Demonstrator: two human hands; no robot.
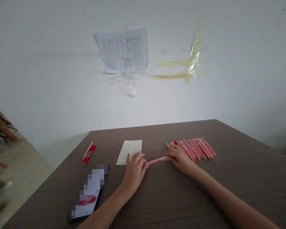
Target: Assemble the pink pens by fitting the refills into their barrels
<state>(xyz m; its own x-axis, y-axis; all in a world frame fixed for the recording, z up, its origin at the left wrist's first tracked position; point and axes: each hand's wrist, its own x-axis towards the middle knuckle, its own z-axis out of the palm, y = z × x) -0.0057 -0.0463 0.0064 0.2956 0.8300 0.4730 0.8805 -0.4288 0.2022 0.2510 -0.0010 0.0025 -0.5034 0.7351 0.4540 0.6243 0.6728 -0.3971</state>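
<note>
A pink pen (155, 161) lies across the middle of the dark wooden table (205, 190), held at both ends. My left hand (134, 170) pinches its left end, fingers closed, resting on the edge of a white paper slip (130, 151). My right hand (180, 158) grips the pen's right end beside a row of several pink pens (195, 148) laid side by side. Two more pens (88, 152), one pink and one red, lie apart at the far left.
A dark tablet-like object with a blurred screen (89, 194) lies near the front left. The white wall behind carries a taped printed table sheet (123, 50) and yellowed tape strips (186, 65). Floor and wooden furniture show at the left.
</note>
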